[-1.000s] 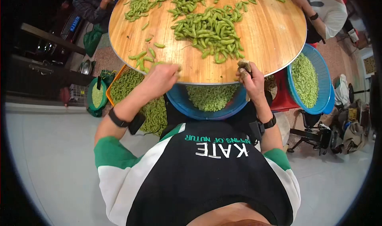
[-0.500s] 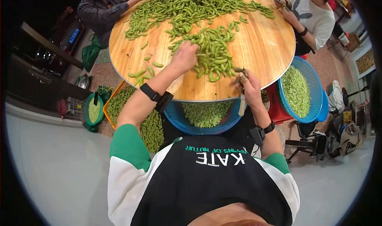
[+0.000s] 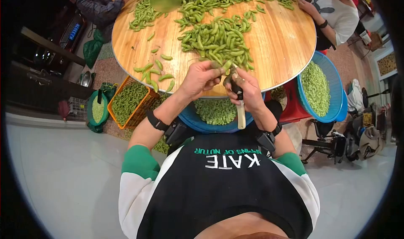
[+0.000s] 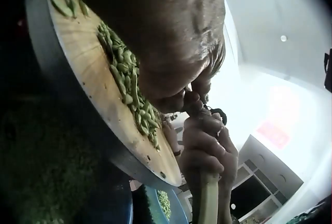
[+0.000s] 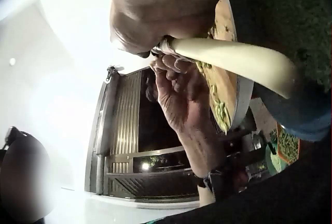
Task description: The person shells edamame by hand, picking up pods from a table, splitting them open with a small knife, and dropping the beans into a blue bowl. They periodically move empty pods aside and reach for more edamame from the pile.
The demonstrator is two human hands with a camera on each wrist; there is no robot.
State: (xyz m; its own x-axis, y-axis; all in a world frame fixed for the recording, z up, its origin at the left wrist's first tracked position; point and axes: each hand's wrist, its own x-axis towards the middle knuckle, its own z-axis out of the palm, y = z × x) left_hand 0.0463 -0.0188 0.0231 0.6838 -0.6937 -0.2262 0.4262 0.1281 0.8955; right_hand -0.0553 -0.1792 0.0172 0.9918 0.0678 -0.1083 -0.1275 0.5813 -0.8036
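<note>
Over the table's near edge, my left hand point(image 3: 201, 78) pinches a green soybean pod point(image 3: 227, 65) between thumb and fingertips. My right hand point(image 3: 249, 91) meets it there, its fingers curled round a tool whose cream handle point(image 3: 241, 116) points down toward me. That handle point(image 5: 233, 58) crosses the right wrist view, and the tool's working end is hidden among the fingers. A heap of soybean pods point(image 3: 216, 37) lies just beyond both hands. Below them, under the table edge, a blue basket point(image 3: 191, 123) holds shelled green beans.
The round wooden table point(image 3: 277, 49) carries a larger pod pile at the back and several loose pods point(image 3: 158, 65) at left. An orange crate point(image 3: 145, 101) of pods stands left, a blue basket point(image 3: 336, 85) of beans right. Two other people point(image 3: 332, 11) sit across.
My left hand went from the near left edge into the pod heap, then came back to my right hand with a pod. The right hand has shifted left with the cream-handled tool.
</note>
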